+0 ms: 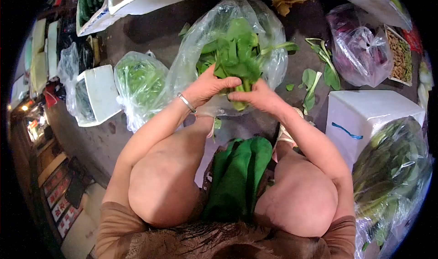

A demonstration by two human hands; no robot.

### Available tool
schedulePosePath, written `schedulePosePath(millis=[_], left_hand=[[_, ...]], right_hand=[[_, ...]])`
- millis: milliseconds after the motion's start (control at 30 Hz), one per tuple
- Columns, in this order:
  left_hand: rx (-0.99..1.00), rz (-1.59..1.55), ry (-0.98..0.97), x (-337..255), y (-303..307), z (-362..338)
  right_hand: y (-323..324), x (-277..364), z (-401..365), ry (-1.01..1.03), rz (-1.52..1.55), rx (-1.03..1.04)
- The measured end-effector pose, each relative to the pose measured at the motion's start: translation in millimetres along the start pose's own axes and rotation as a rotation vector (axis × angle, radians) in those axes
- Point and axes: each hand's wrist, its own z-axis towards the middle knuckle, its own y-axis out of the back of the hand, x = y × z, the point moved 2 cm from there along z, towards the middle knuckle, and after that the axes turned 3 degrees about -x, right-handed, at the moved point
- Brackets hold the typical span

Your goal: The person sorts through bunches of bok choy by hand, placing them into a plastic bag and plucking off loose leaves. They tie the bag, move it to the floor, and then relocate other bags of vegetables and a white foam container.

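Observation:
Between both hands I hold a bunch of leafy greens, leaves pointing away from me and pale stems toward my lap. My left hand, with a silver bangle at the wrist, grips the bunch from the left, thumb across the stems. From the right, my right hand closes on the stem ends, its thumb pointing left. Under and behind the bunch lies a large clear plastic bag, spread open on the ground, with more green leaves inside it.
Loose leaves lie on the dark floor to the right. A tied bag of purple vegetables and a white foam box stand farther right, near a bag of long greens. At left are a bag of light greens and another foam box.

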Motion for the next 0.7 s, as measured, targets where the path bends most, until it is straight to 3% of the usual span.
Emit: schedulePosePath(millis=[33, 100, 133, 267, 400, 433, 500, 533, 567, 633, 700], left_hand=[[-0.002, 0.0, 0.002, -1, 1, -1], [-0.031, 0.028, -0.035, -5, 6, 0], [-0.09, 0.014, 0.008, -3, 14, 3], [-0.042, 0.313, -0.115, 14, 11, 3], [-0.166, 0.589, -0.264, 13, 3, 0], [-0.17, 0.589, -0.265, 11, 8, 1], [0.003, 0.511, -0.078, 6, 13, 0], [-0.195, 0.618, -0.147, 3, 12, -7], [-0.197, 0.618, -0.145, -2, 16, -8], [-0.14, 0.242, 0.082, -4, 32, -13], [-0.172, 0.117, 0.064, 5, 46, -14]], right_hand=[[5, 1, 0, -0.001, 0.002, 0.001], [24, 4, -1, -0.221, 0.219, -0.094], [29, 2, 3, -0.138, 0.339, -0.124], [19, -4, 4, -0.301, 0.295, -0.219], [-10, 2, 8, -0.384, 0.428, 0.012], [-15, 14, 7, -0.309, 0.411, 0.1], [-16, 26, 6, -0.236, 0.396, 0.186], [-14, 26, 8, -0.321, 0.443, 0.218], [-11, 25, 11, -0.405, 0.489, 0.251], [-2, 14, 28, -0.366, 0.703, 0.225], [6, -7, 48, -0.326, 0.393, 0.057]])
